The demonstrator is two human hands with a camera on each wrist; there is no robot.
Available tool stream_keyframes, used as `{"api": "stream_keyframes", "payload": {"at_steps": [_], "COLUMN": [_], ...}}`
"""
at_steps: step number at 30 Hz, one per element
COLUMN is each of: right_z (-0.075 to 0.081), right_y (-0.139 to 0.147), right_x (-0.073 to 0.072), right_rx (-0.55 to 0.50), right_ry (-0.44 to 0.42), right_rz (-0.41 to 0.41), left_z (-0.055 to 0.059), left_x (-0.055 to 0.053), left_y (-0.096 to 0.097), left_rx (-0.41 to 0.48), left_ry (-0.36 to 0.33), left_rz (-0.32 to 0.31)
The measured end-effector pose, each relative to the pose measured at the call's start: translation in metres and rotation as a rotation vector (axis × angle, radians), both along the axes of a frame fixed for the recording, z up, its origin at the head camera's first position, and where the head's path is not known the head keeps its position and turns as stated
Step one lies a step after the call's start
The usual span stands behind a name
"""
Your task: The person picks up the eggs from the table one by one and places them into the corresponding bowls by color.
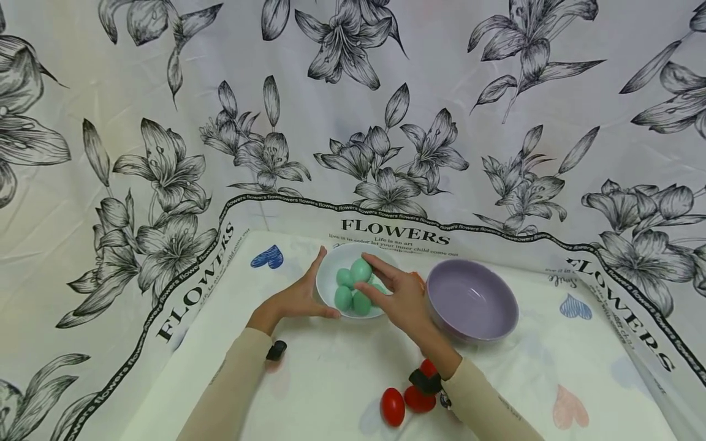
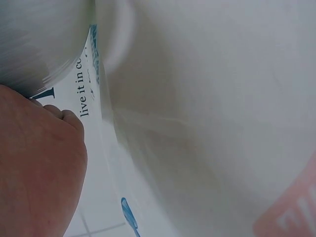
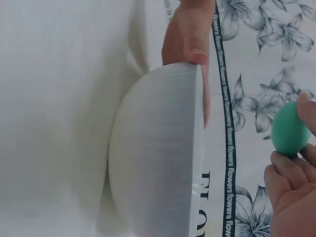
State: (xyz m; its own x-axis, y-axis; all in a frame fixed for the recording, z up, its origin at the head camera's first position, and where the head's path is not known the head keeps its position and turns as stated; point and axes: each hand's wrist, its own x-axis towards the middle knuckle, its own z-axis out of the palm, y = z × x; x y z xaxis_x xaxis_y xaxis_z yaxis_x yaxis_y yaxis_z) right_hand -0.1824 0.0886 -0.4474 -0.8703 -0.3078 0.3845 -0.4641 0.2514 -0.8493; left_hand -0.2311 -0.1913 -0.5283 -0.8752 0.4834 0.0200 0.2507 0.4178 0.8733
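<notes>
A white bowl [image 1: 325, 269] holding several green eggs [image 1: 343, 298] stands on the cloth. My left hand [image 1: 300, 294] grips its left side, thumb on the near rim and fingers along the far side. In the right wrist view that thumb presses the edge of the bowl [image 3: 153, 148]. Over the bowl, my right hand [image 1: 405, 300] pinches one green egg [image 1: 361, 270] between thumb and fingers. The right wrist view shows this egg [image 3: 289, 129] clear above the rim. Only part of my left hand [image 2: 39, 163] appears in the left wrist view.
Close to the right of my right hand stands a purple bowl [image 1: 474, 300]. An orange thing [image 1: 417, 278] shows partly behind the hand. Red eggs [image 1: 393, 407] lie near the right sleeve, some partly covered. Flower-printed cloth [image 1: 386, 153] hangs behind the table.
</notes>
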Motion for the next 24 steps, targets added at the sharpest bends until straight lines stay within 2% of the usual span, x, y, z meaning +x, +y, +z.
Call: {"api": "stream_keyframes", "payload": {"at_steps": [7,11,15,24], "right_z": [-0.004,-0.007,-0.015,-0.034], "right_y": [-0.026,-0.037,-0.046,-0.063], "right_x": [-0.017,-0.024,-0.033,-0.052], "right_rx": [-0.145,-0.134,-0.005,0.409], "right_ry": [0.003,-0.006,-0.032,-0.013], "right_rz": [0.017,0.026,0.028,0.05], "left_z": [0.0,0.0,0.001,-0.002], "left_x": [0.001,0.001,0.001,0.0], "left_y": [-0.001,-0.002,-0.003,-0.003], "left_rx": [-0.014,-0.008,0.013,0.011], "left_ry": [-0.009,-0.015,-0.021,-0.014], "left_rz": [0.003,0.01,0.009,-0.013]}}
